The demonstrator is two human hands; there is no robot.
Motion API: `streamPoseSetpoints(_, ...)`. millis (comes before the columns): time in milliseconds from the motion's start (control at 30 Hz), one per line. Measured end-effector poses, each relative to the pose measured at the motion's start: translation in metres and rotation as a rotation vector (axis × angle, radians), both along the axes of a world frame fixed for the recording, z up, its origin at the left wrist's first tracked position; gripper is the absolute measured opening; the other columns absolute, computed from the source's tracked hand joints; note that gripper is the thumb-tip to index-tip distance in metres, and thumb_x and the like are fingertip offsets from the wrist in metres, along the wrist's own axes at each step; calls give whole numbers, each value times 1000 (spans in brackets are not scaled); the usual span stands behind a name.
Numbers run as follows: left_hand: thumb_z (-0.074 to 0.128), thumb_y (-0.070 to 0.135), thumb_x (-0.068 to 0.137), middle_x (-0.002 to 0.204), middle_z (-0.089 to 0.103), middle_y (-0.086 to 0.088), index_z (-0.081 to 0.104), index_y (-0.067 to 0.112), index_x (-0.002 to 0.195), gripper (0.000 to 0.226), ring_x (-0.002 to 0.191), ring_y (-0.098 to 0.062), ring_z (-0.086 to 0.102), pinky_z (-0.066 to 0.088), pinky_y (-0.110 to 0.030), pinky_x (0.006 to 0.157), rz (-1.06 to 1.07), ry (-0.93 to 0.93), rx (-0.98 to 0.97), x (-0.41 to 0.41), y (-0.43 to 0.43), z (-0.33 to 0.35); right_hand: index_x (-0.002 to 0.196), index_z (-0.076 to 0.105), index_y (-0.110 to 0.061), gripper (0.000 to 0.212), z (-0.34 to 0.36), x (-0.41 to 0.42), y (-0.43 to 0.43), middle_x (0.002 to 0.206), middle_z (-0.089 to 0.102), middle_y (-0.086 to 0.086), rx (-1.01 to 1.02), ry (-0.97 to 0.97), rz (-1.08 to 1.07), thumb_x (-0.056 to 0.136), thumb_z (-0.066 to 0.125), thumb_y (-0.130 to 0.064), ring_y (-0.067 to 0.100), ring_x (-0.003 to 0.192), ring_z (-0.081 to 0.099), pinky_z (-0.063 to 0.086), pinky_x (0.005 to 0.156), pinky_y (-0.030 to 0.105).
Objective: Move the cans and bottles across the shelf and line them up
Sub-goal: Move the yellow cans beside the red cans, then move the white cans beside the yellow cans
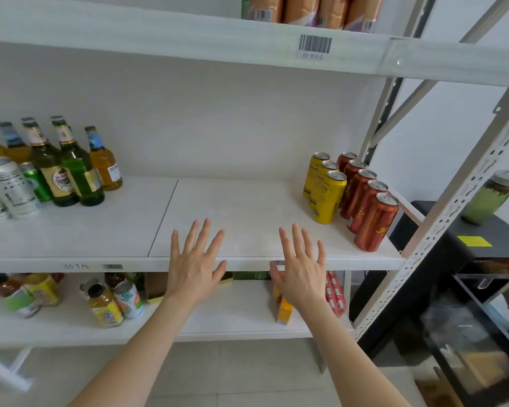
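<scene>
- Your left hand is spread wide, fingers straight, holding nothing, over the front edge of the middle shelf.
- Your right hand is just beside it, also spread wide and holding nothing; you cannot tell whether either palm touches the board.
- At the shelf's right end, 3 yellow cans stand upright in a row running front to back, with 5 red cans in a second row just to their right.
- At the left end stand 2 green bottles, with amber bottles beside and behind them.
- White cans and 1 green can stand at the far left.
- Both hands are well apart from either group.
</scene>
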State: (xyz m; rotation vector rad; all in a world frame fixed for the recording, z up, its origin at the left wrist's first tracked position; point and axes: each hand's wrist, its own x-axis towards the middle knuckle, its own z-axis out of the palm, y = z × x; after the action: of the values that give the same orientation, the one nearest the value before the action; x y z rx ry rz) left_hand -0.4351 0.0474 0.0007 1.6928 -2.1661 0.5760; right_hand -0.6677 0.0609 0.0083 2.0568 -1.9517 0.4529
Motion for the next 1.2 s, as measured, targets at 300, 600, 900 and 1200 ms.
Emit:
streamPoseSetpoints(300, 60, 52, 87, 157, 32, -14, 45, 23, 146, 67, 145, -37, 28, 21, -64, 113, 13, -49, 8, 143, -9, 7, 152, 26, -21, 78, -4, 145, -12, 158, 30, 11, -14, -25, 7, 88, 54, -54, 32, 144, 29, 23, 114, 55)
streamPoseSetpoints(600, 60, 51, 87, 158, 30, -14, 42, 23, 148, 70, 147, -36, 25, 21, -64, 113, 67, -45, 31, 237, -18, 2, 153, 25, -21, 78, -11, 245, -38, 159, 26, 11, 3, -13, 55, 88, 52, -56, 32, 145, 26, 18, 116, 53)
streamPoseSetpoints(900, 63, 49, 85, 157, 32, -15, 45, 21, 146, 69, 147, -35, 26, 24, -64, 112, 104, -43, 44, 308, -52, -1, 147, 38, -18, 77, -15, 329, -79, 152, 39, 12, -28, -55, 73, 82, 61, -52, 33, 139, 39, 31, 110, 56)
streamPoseSetpoints(1200, 65, 46, 85, 154, 37, -16, 49, 19, 143, 66, 144, -35, 32, 27, -64, 111, 121, -12, 16, 405, -70, 1, 150, 33, -21, 76, -7, 425, -106, 156, 32, 10, -44, -27, 83, 86, 53, -56, 31, 143, 32, 20, 114, 53)
